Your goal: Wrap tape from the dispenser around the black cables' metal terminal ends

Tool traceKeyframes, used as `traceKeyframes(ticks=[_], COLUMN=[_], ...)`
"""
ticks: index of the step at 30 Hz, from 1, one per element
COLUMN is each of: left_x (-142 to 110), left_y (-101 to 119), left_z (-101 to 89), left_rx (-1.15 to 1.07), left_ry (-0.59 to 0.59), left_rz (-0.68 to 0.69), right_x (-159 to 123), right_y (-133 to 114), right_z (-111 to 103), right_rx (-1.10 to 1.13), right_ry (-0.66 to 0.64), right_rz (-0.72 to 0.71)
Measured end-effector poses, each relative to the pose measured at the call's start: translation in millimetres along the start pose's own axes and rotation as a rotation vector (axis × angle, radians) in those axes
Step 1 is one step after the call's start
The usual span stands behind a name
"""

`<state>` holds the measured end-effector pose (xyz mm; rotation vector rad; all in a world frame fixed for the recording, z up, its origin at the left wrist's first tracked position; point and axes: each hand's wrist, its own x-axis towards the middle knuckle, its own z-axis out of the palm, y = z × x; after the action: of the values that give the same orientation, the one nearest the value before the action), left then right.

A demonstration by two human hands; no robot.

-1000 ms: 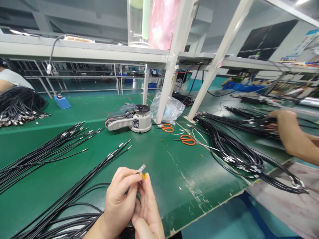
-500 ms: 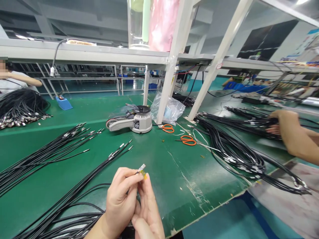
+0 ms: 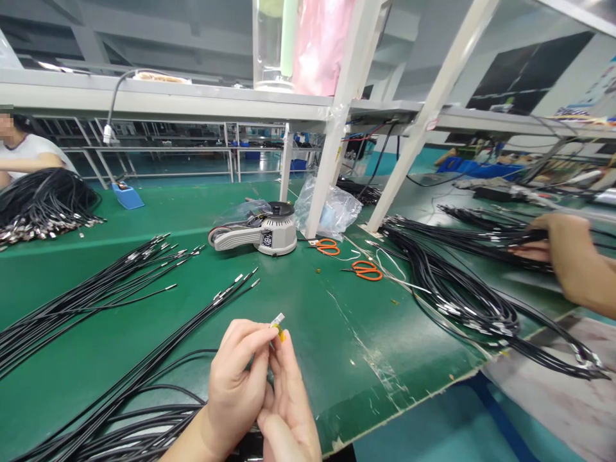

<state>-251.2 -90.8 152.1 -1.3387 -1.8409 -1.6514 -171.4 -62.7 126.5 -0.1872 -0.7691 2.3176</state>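
Note:
My left hand (image 3: 235, 385) pinches the end of a black cable just below its small metal connector (image 3: 278, 319). My right hand (image 3: 289, 410) presses against the left one, its fingertips on a bit of yellow tape (image 3: 279, 332) at the connector's base. Both hands hover above the near edge of the green table (image 3: 312, 308). A loose bundle of black cables (image 3: 120, 423) lies under my left wrist.
Black cables with metal tips fan out at left (image 3: 96, 289) and pile at right (image 3: 457, 289), where another person's hand (image 3: 568, 253) handles them. A grey tape dispenser (image 3: 269, 234), two orange scissors (image 3: 368, 269), a plastic bag (image 3: 332, 208) and white shelf posts stand behind.
My hands have stayed closed on the connector, shifting slightly up and right. The other person's hand has moved a little along the cables at right.

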Motion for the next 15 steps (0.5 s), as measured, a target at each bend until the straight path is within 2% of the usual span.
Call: traceKeyframes(ticks=[8, 15], left_x=[-1.4, -1.8], left_y=[-0.8, -3.9], left_z=[-0.8, 1.9], left_rx=[-0.007, 0.067], left_ry=[0.002, -0.029], left_rz=[-0.003, -0.058], right_x=[2.2, 5.3], right_y=[-0.7, -1.5], right_z=[-0.8, -4.1], right_rx=[0.024, 0.027], right_ry=[-0.093, -0.098], right_rz=[0.008, 0.013])
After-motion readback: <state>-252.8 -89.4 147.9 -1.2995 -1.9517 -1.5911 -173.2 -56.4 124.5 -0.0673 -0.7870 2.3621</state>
